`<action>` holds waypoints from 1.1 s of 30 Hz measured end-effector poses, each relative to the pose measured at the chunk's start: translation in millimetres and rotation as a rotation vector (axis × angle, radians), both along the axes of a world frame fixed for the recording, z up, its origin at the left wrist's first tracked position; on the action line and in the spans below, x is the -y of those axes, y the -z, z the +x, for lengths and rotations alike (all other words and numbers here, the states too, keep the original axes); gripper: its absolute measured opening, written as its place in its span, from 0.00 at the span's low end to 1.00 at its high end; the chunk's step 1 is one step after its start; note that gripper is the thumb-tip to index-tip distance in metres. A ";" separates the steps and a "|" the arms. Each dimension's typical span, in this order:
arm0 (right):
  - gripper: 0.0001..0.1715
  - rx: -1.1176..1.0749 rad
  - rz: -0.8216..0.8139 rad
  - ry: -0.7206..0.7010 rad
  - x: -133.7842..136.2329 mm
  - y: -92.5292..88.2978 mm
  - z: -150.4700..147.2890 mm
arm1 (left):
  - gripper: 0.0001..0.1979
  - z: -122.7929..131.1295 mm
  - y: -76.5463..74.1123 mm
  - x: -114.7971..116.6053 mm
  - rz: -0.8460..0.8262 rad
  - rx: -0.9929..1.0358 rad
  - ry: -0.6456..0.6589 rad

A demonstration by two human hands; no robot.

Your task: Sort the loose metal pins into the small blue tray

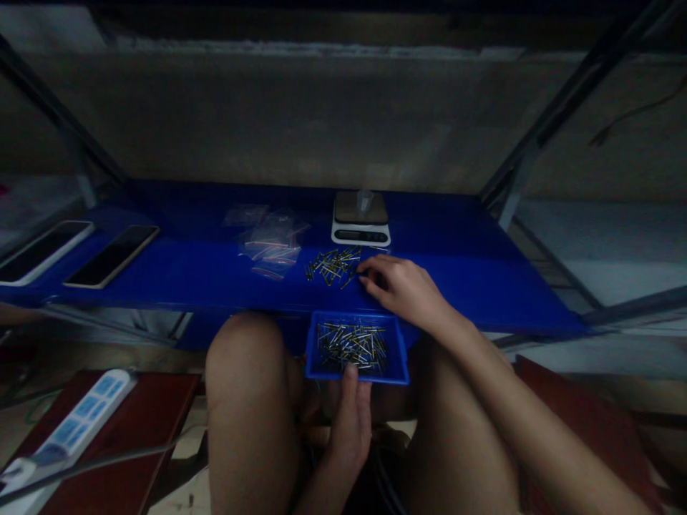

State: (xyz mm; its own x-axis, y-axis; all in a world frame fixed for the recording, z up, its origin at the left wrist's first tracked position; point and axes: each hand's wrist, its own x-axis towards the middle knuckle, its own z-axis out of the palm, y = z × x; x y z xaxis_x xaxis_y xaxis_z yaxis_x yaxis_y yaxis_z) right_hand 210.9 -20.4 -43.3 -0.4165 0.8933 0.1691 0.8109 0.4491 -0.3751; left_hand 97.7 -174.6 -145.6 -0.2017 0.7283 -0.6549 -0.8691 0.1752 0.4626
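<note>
My left hand grips the near rim of a small blue tray that holds several thin metal pins, just below the table's front edge between my knees. My right hand rests on the blue table, fingers curled at the right side of a loose pile of pins. I cannot make out whether those fingers pinch anything.
A small white scale stands behind the pile. Clear plastic bags lie left of it. Two phones lie at the table's left end. A power strip rests on a red stool lower left.
</note>
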 end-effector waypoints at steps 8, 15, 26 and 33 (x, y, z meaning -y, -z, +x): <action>0.15 0.034 0.044 -0.101 -2.8 8.7 -3.2 | 0.47 1.8 16.3 4.3 0.119 0.007 -0.001; 0.07 0.016 -0.022 -0.086 -3.4 7.0 -2.6 | 0.46 1.7 16.9 4.5 0.193 -0.064 0.053; 0.07 -0.088 -0.191 0.077 12.5 13.7 33.1 | 0.58 1.9 15.8 1.5 0.195 -0.008 0.003; 0.07 -0.137 -0.183 0.106 17.6 15.5 48.1 | 0.56 1.1 20.2 2.4 0.193 -0.019 0.005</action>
